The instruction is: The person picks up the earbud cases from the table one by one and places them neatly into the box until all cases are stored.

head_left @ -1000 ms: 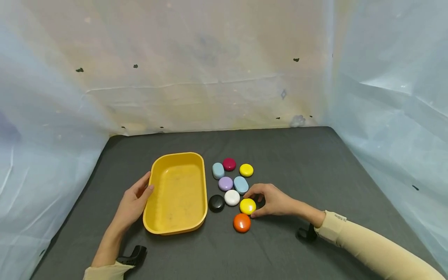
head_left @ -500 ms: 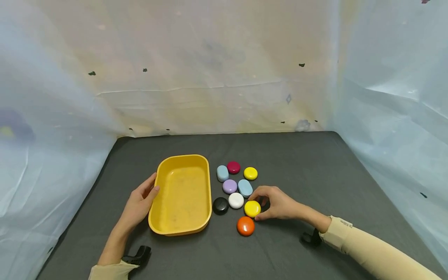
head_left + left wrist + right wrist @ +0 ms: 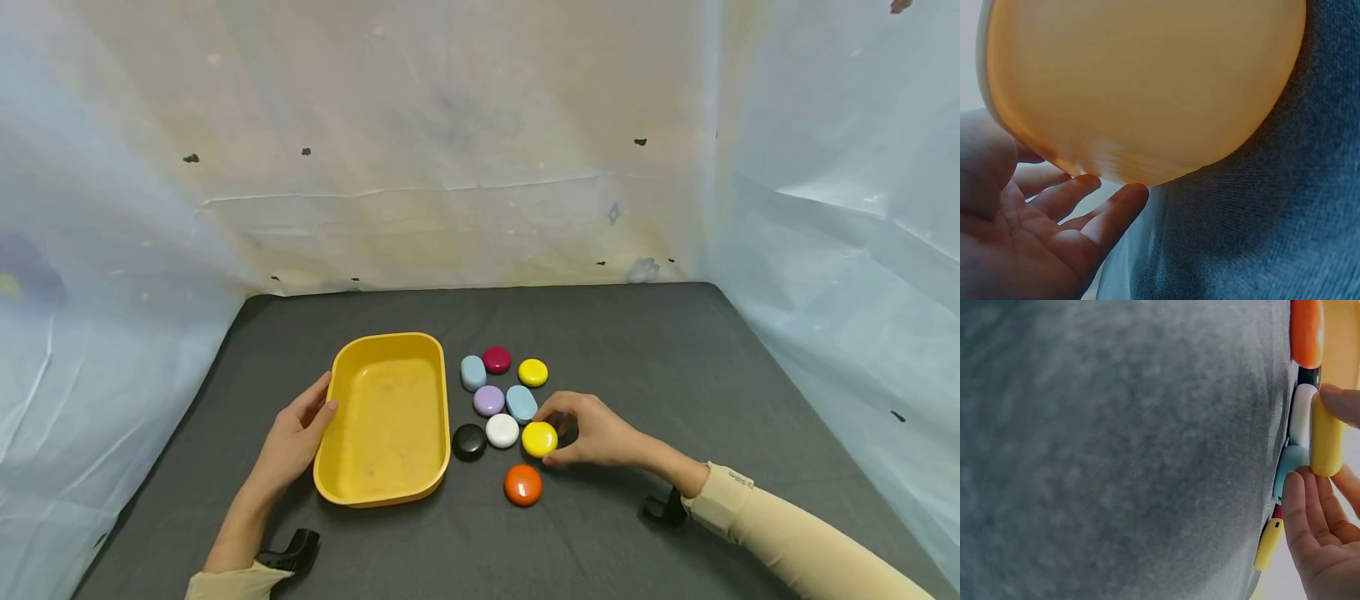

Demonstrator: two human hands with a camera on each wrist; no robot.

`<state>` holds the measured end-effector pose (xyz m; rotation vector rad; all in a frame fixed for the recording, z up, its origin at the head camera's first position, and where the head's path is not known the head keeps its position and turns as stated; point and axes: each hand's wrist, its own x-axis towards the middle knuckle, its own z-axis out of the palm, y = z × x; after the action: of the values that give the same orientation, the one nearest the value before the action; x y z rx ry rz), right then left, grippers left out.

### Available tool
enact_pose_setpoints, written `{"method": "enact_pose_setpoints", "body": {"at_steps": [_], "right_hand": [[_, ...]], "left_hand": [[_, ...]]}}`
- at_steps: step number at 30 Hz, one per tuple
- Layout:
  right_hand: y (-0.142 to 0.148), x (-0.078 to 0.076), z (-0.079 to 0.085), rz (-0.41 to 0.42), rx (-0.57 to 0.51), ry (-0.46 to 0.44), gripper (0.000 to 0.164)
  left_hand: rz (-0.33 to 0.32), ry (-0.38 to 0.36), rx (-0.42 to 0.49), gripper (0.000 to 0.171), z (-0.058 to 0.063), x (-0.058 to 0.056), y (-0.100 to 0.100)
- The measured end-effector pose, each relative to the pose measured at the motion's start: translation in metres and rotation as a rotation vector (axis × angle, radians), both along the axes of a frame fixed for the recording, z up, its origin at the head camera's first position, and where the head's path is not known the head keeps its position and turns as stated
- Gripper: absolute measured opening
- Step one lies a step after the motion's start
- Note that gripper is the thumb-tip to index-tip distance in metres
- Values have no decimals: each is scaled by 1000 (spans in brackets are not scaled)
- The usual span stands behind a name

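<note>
Now that the nearer yellow piece point(image 3: 539, 439) has risen, my right hand point(image 3: 587, 429) pinches it clear of the cloth point(image 3: 637, 350).
Half a second ago it sat closer to the orange piece point(image 3: 522, 485); I judge the pick-up begun. It hangs beside the white piece point(image 3: 502, 431); my left hand's point(image 3: 292, 437) loosely spread fingers touch the yellow tray's point(image 3: 386, 425) outer side.

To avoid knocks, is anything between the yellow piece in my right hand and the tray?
Yes, the white piece and the black piece lie between the held yellow piece and the tray; nothing visible stands above them.
</note>
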<state>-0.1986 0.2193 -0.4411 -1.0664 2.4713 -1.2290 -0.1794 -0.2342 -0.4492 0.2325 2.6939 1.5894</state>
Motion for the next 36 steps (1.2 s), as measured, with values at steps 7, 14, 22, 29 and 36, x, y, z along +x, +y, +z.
{"method": "enact_pose_setpoints", "body": {"at_steps": [7, 14, 22, 29, 36], "right_hand": [[-6, -3, 3, -26, -12, 30, 47], [-15, -9, 7, -21, -59, 64, 48], [-33, -18, 15, -3, -118, 73, 49], [-48, -18, 27, -19, -174, 77, 47], [-73, -4, 57, -23, -248, 94, 45]], "left_hand": [[-10, 18, 12, 61, 1, 1, 0], [-3, 28, -6, 61, 3, 3, -3], [27, 30, -53, 61, 5, 6, -9], [28, 18, -50, 62, 6, 8, -9], [18, 9, -41, 62, 5, 6, -8]]}}
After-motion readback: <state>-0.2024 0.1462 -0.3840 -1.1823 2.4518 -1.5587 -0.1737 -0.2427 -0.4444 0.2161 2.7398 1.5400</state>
